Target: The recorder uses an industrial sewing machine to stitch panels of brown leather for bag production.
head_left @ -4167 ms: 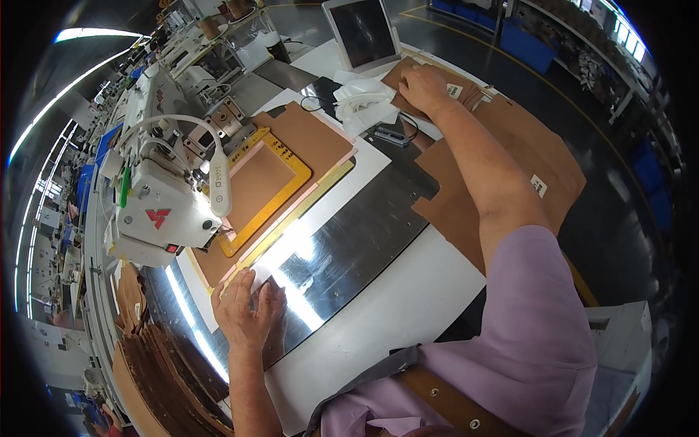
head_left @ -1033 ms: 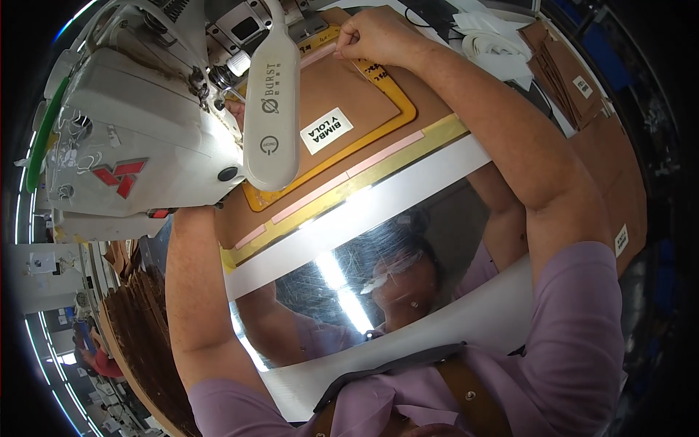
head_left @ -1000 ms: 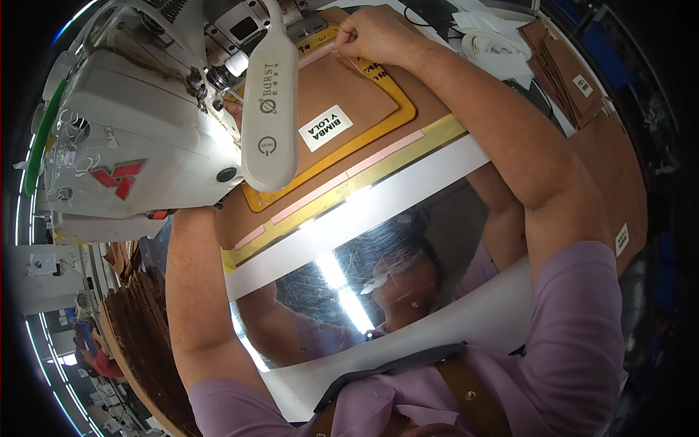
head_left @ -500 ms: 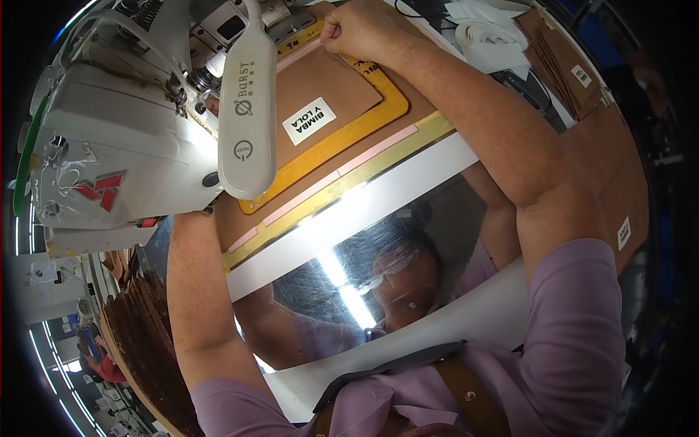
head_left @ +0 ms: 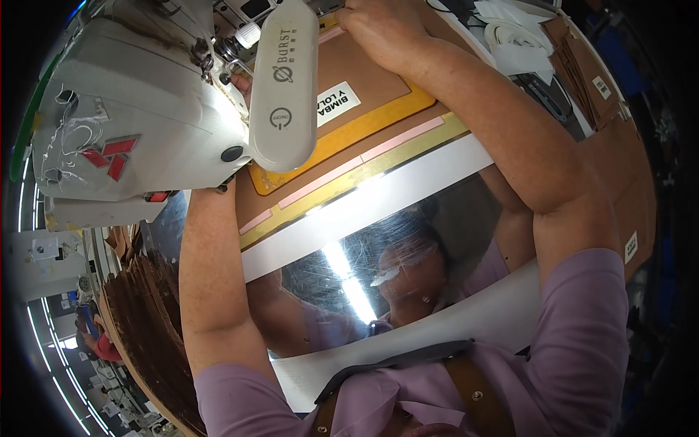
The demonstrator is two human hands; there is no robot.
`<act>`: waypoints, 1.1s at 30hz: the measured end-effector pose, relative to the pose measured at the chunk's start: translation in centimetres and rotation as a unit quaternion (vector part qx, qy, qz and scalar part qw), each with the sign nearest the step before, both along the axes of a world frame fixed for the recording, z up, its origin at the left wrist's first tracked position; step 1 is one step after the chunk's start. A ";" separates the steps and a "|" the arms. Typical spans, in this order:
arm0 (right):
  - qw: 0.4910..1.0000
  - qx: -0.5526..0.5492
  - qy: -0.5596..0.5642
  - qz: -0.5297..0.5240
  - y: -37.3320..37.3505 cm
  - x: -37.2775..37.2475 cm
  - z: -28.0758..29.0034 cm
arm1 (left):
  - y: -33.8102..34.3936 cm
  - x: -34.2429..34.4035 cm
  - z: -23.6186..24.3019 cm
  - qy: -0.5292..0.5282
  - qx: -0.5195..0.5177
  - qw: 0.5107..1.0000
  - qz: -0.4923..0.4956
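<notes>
A brown leather-like panel (head_left: pixel 386 69) with a white label (head_left: pixel 338 103) lies inside a yellow template frame (head_left: pixel 357 138), under the sewing machine's head (head_left: pixel 131 124). My right hand (head_left: pixel 386 36) rests at the panel's far right edge, fingers curled in and pressed together. Whatever they pinch is too small or hidden. My left forearm (head_left: pixel 211 269) runs up beneath the machine head, which covers most of that hand. Only a bit of my left hand (head_left: pixel 242 84) shows near the needle area, beside the lit lamp. A long pale lamp arm (head_left: pixel 284 87) blocks part of the panel's left side.
A yellow-green strip with pink pieces (head_left: pixel 400 142) and a white band (head_left: pixel 378 182) border the work. Nearer me lies a shiny reflective plate (head_left: pixel 437 255). White material (head_left: pixel 506 36) and brown panels (head_left: pixel 582 65) sit at far right; stacked dark brown pieces (head_left: pixel 145 328) at left.
The whole view has shifted, so the machine, panel and arms appear farther right and higher. My right hand stays closed at the panel's far edge.
</notes>
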State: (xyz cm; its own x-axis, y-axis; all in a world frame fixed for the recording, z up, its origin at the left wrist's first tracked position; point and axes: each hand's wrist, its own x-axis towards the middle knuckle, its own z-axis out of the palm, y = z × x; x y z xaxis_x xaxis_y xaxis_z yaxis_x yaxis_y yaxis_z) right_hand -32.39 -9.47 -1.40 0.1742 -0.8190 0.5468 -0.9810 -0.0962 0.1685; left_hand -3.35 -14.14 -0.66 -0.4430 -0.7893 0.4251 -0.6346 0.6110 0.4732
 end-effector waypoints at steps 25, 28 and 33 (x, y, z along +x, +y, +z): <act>0.937 0.335 -0.023 0.093 2.7 11.1 3.3 | 0.9 6.5 -2.0 -0.044 -0.062 0.991 -0.111; 0.941 0.328 -0.032 0.083 2.6 11.3 3.2 | 1.7 6.3 -1.9 -0.057 -0.084 0.989 -0.104; 0.948 0.298 0.022 0.110 1.2 11.5 1.9 | 6.0 8.3 -1.1 -0.079 -0.119 0.985 -0.100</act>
State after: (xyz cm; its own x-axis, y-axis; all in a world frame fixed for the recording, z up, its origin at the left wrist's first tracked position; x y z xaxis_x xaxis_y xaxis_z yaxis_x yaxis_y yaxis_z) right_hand -20.90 -8.23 0.47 0.3879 -0.9216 -0.0145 -0.9197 -0.3880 0.0607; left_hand 4.95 -8.09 -1.79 -0.6545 -0.5663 0.5010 -0.5453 0.8125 0.2061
